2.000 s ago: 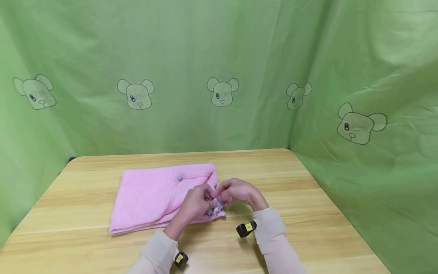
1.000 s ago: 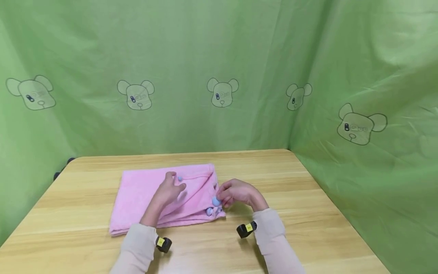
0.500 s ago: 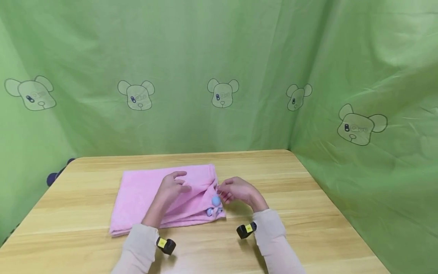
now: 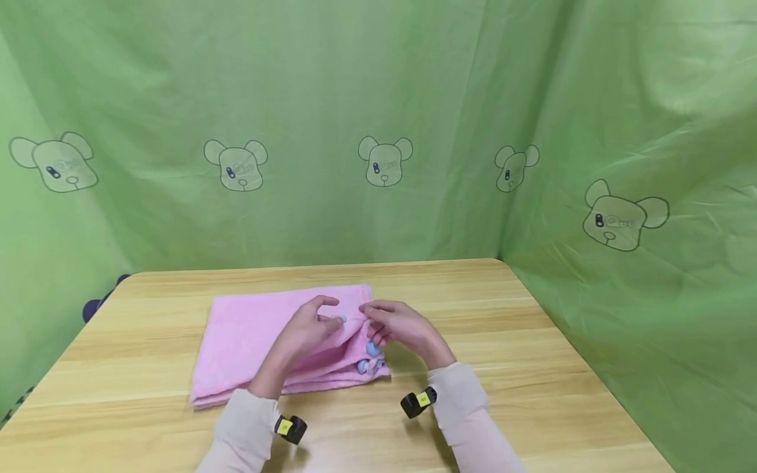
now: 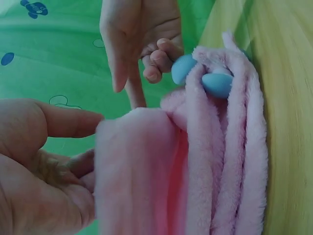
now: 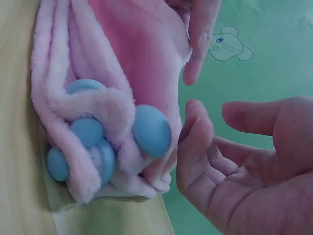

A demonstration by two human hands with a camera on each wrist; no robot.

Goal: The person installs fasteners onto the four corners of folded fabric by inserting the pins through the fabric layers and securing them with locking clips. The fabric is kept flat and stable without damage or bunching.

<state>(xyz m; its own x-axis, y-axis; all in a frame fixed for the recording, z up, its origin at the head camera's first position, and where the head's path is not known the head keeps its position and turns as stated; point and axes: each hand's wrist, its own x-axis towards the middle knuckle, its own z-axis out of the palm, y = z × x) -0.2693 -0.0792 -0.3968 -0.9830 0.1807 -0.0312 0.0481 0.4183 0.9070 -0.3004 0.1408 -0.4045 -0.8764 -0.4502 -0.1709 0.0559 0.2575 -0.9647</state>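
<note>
A folded piece of pink plush cloth (image 4: 248, 328) with blue buttons lies on the table. My left hand (image 4: 304, 328) is over its right half and pinches the upper layer beside a small blue button (image 4: 342, 319). That layer is raised, showing a deeper pink fold (image 6: 146, 54) beneath. Just right of the cloth, my right hand (image 4: 405, 328) has thumb and forefinger apart, the fingertips close to the raised edge. Larger round blue buttons (image 6: 151, 131) and pink loops (image 6: 80, 171) cluster at the cloth's right end, below the right hand's fingers.
The wooden table (image 4: 520, 374) extends around the cloth on all sides. Green curtains (image 4: 319, 79) printed with bear heads enclose its back and sides. A black wrist camera (image 4: 418, 401) sits on the right sleeve, another (image 4: 291, 429) on the left.
My left hand left the right-end buttons, went left to the small button, then came back rightward, lifting the upper layer. The right hand let go of a large blue button and shifted up and left.
</note>
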